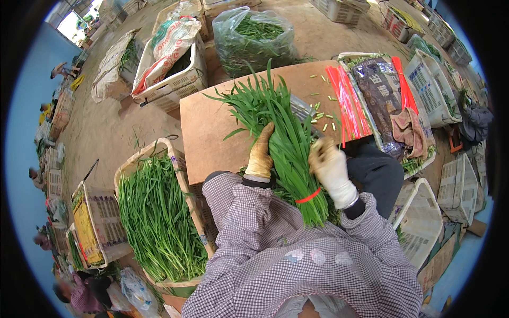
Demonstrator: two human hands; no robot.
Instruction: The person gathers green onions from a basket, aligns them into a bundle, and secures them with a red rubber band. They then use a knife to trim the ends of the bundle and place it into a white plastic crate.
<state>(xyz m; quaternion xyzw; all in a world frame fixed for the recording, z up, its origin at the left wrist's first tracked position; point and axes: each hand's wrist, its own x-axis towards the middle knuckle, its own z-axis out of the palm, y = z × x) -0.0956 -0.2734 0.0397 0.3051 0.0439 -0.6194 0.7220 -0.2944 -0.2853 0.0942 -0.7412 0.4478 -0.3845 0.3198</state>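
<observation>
A large bundle of long green leafy stalks (288, 155) lies over the near edge of a brown board (210, 131), its leafy ends pointing away from me. A red tie (308, 195) circles it close to the cut ends by my lap. My left hand (261, 153), in a stained glove, holds the bundle's left side with the thumb up. My right hand (331, 171), also gloved and blurred, is at the bundle's right side with curled fingers; whether it grips anything is unclear. Partly under the leaves lies a grey metal object (300, 106), with short cut stem pieces (318, 115) scattered beside it.
Red plastic strips (348, 105) lie on the board's right side. A crate of loose green stalks (159, 214) stands at left. Beyond the board are a clear plastic bag of greens (254, 39) and a crate with a sack (171, 55). A covered crate (381, 99) stands right.
</observation>
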